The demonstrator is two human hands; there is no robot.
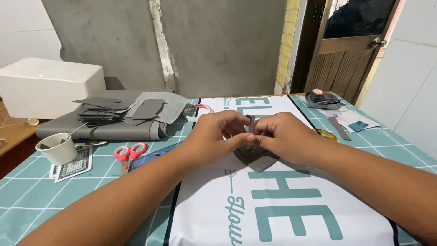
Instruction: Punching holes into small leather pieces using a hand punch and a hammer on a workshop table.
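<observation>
While both hands, left hand (pixel 214 134) and right hand (pixel 282 136), pinch a grey piece (pixel 251 125), a white cup (pixel 59 148) holds a stick.

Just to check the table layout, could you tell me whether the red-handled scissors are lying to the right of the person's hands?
No, the red-handled scissors lie on the teal tablecloth beside the left forearm, left of both hands.

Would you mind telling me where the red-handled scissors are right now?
In the head view, the red-handled scissors lie on the teal checked tablecloth, left of the left hand, between the white paper cup and the blue ruler.
</observation>
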